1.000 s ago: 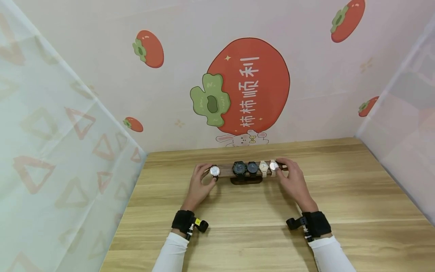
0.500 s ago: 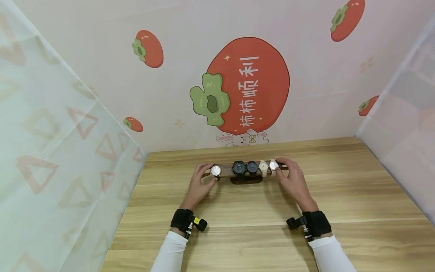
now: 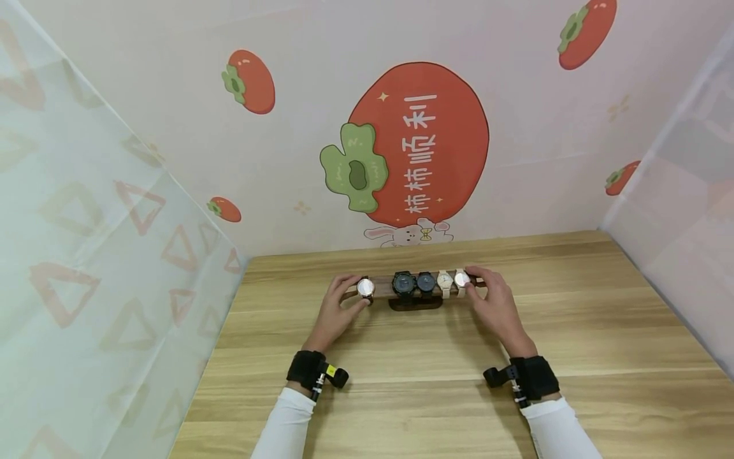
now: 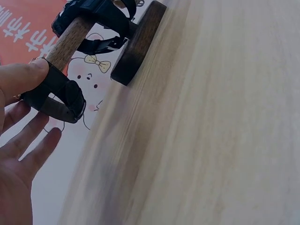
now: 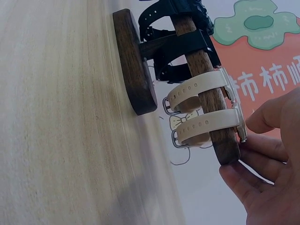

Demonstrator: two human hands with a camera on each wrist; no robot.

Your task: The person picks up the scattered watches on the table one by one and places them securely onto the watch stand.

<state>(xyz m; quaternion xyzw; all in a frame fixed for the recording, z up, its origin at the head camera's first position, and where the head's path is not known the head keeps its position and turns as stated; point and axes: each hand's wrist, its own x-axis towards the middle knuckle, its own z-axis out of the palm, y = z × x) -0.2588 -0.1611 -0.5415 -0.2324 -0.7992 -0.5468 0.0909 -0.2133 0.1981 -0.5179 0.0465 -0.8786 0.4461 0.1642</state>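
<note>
A dark wooden watch stand [image 3: 383,288] holds several watches along its raised bar. My left hand [image 3: 335,313] pinches a watch with a dark strap and a round pale dial [image 3: 365,287] near the bar's left end. In the left wrist view its black strap [image 4: 56,93] loops around the bar, with my thumb on top and fingers behind. My right hand [image 3: 496,309] grips the bar's right end, thumb beside the outermost cream watch [image 5: 211,124]. Left of that sit another cream watch [image 3: 445,284] and two black watches, one large [image 3: 404,284], one smaller [image 3: 426,284].
The stand's short foot [image 3: 415,305] rests on a wood-grain table [image 3: 424,408]. Behind it rises a pale wall sheet [image 3: 287,159] printed with persimmons. Patterned sheets hang at the left and right sides.
My left hand and the dark-strapped watch have shifted slightly to the right along the bar. The right hand and the other watches have stayed in place.
</note>
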